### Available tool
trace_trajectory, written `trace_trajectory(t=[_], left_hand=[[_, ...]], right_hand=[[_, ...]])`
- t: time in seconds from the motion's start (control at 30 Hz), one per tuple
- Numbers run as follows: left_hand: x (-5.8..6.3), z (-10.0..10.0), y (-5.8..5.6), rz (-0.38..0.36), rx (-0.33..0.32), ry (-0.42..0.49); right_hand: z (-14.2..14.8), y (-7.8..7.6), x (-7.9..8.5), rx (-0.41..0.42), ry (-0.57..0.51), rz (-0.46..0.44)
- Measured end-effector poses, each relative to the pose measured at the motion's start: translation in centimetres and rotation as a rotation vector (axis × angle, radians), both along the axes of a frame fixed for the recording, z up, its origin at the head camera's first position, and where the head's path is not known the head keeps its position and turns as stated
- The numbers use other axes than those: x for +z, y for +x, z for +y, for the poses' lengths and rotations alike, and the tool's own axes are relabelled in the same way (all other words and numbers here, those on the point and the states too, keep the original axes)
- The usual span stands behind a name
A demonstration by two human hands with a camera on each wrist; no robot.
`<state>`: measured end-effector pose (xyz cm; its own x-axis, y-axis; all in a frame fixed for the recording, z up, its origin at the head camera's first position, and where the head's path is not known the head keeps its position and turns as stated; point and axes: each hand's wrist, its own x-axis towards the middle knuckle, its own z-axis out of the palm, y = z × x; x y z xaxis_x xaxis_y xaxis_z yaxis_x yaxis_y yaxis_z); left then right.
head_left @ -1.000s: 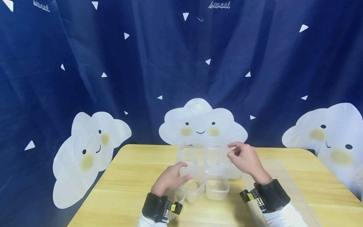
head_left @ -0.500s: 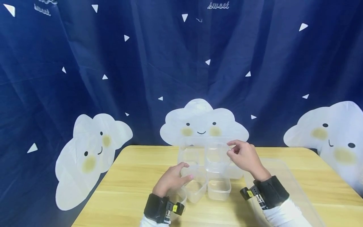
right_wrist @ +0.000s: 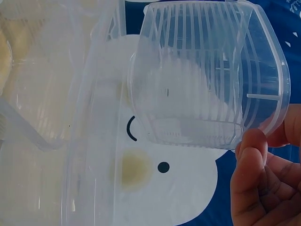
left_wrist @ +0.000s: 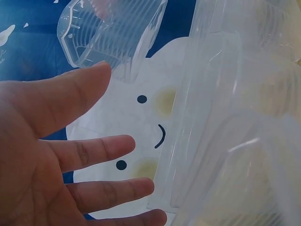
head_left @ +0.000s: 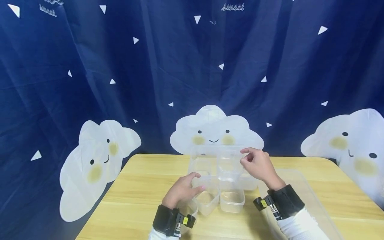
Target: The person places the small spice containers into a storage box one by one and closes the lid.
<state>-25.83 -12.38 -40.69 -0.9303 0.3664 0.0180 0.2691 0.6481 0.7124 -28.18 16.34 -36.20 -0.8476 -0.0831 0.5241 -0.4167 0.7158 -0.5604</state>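
Note:
A clear plastic container (right_wrist: 197, 80) with ribbed walls is pinched at its rim by my right hand (right_wrist: 263, 188), thumb against fingertips. In the head view my right hand (head_left: 260, 165) holds that container over a large clear plastic box (head_left: 193, 153) at the table's far side. My left hand (head_left: 181, 190) hovers over the near containers, fingers relaxed and holding nothing. The left wrist view shows this left hand (left_wrist: 70, 150) with its fingers spread, the held container (left_wrist: 113, 37) beyond the thumb.
Two small clear containers (head_left: 232, 201) stand side by side in front of the box, and another clear container (head_left: 192, 210) is partly hidden under my left wrist. A flat clear plastic sheet or lid (head_left: 304, 196) lies at the right of the wooden table (head_left: 129, 190). A blue curtain hangs behind.
The whole head view has shifted slightly. Both hands keep nearly the same pose, and the right hand still holds the container.

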Motion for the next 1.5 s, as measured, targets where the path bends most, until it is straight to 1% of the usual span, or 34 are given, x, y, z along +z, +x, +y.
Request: trace_trajectory(t=[0.17,0.63,0.87,1.07,1.17,1.33,1.5], left_hand=[[-0.2,0.1,0.0,-0.006,0.004,-0.002],[0.0,0.1,0.0,0.005,0.009,-0.012],[-0.1,0.1,0.0,-0.002,0.015,-0.013],[0.0,0.1,-0.1,0.017,0.007,-0.020],[0.0,0.1,-0.2,0.027,0.006,-0.029],[0.0,0.1,0.0,0.018,0.002,-0.027],[-0.1,0.2,0.0,0.019,0.002,-0.023]], right_hand=[[-0.1,-0.2,0.0,0.000,0.005,0.001],[-0.2,-1.1,0.0,-0.011,0.001,0.004],[-0.1,-1.4,-0.2,-0.018,0.003,-0.029],[-0.1,-1.9,-0.3,-0.019,0.015,-0.027],[-0.1,-2.0,-0.4,-0.018,0.013,-0.042],[-0.1,-2.1,-0.6,-0.021,0.011,-0.065],[-0.3,-2.3,-0.7,-0.024,0.014,-0.042]])
